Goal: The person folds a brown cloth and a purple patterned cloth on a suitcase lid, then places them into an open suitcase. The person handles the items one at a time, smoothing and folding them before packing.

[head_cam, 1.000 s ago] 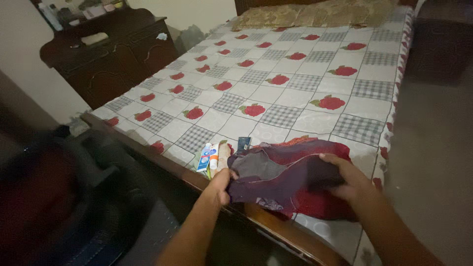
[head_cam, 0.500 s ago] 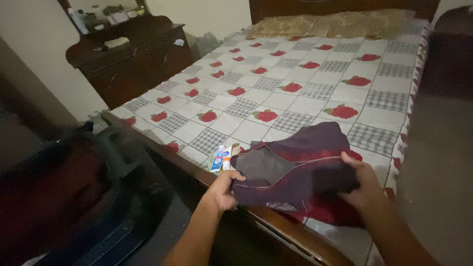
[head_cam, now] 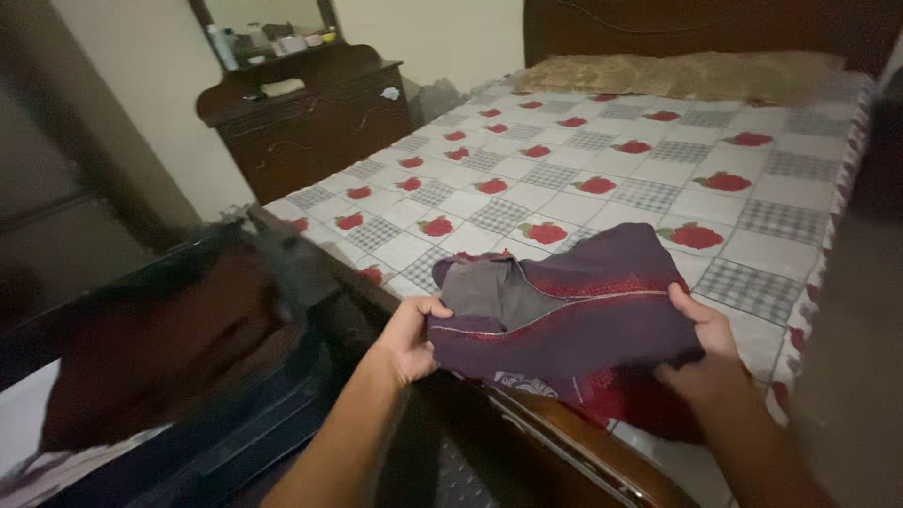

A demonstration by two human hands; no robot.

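Lower centre of frame: your left hand (head_cam: 411,337) and right hand (head_cam: 707,353) clamp folded dark purple cloth with red trim (head_cam: 574,320) above wooden bed footboard (head_cam: 574,442); loose hem could snag there

Dim bedroom: patterned bed (head_cam: 602,179), dark wooden dresser (head_cam: 310,122), cream walls (head_cam: 141,103)

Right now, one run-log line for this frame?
left hand: grips garment left edge | right hand: grips its right edge | garment: purple-red, held over bed foot | suitcase: open, lower left
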